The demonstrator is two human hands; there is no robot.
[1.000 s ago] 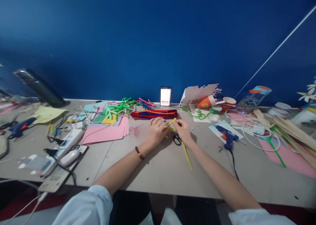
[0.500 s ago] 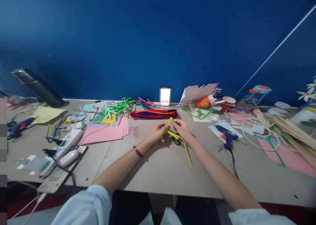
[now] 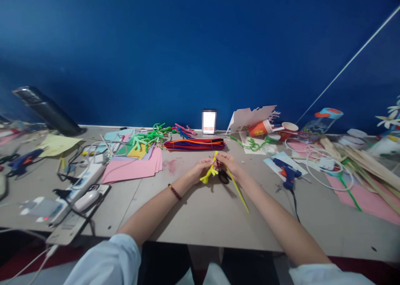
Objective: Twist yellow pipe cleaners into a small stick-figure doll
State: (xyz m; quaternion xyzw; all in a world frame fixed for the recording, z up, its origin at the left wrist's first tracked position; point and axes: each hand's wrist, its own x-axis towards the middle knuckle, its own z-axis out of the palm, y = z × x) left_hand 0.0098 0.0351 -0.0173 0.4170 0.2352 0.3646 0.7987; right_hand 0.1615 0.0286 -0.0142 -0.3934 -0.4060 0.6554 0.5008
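Observation:
My left hand pinches a bent and looped yellow pipe cleaner above the desk. My right hand grips the same yellow work from the other side, close to the left fingertips. A long straight yellow end hangs from below my right fingers toward the desk's front. Both hands are closed, and the fingers partly cover where the yellow pieces meet. Beneath them lie dark-handled scissors, half hidden. Just beyond the hands rests a bundle of red, orange and purple pipe cleaners.
A phone stands against the blue wall. Green pipe-cleaner shapes and pink paper lie left, near a power strip. To the right are a blue glue gun, a coiled white cable and an orange cup.
The yellow piece has turned between my fingers, and its looped part now hangs lower left. The long end has swung slightly right. Both hands stay at nearly the same spot.

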